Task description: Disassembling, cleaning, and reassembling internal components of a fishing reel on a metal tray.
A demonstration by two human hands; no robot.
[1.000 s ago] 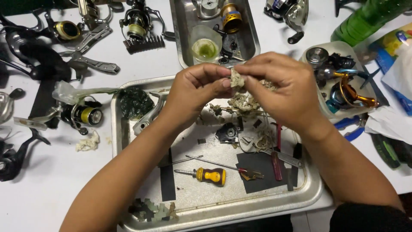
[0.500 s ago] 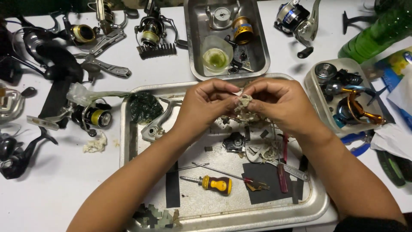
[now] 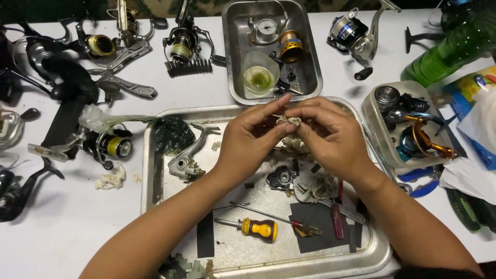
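Your left hand (image 3: 250, 137) and right hand (image 3: 330, 134) meet above the far half of the large, dented metal tray (image 3: 155, 155), fingertips of both pinched together on a small, crumpled, dirty-white wad of cloth or paper (image 3: 289, 121). You hold it raised off the tray, probably so that both thumbs can work it while grit drops into the tray rather than onto the white desk (image 3: 67, 227). Below your hands lie a small black reel part (image 3: 281, 178) and, nearer you, a yellow-handled screwdriver (image 3: 256, 228). A grey reel body with its stem (image 3: 188, 160) lies left of your left hand. Farther off stands a smaller steel tray (image 3: 310, 77) holding a clear cup of greenish liquid (image 3: 260, 75).
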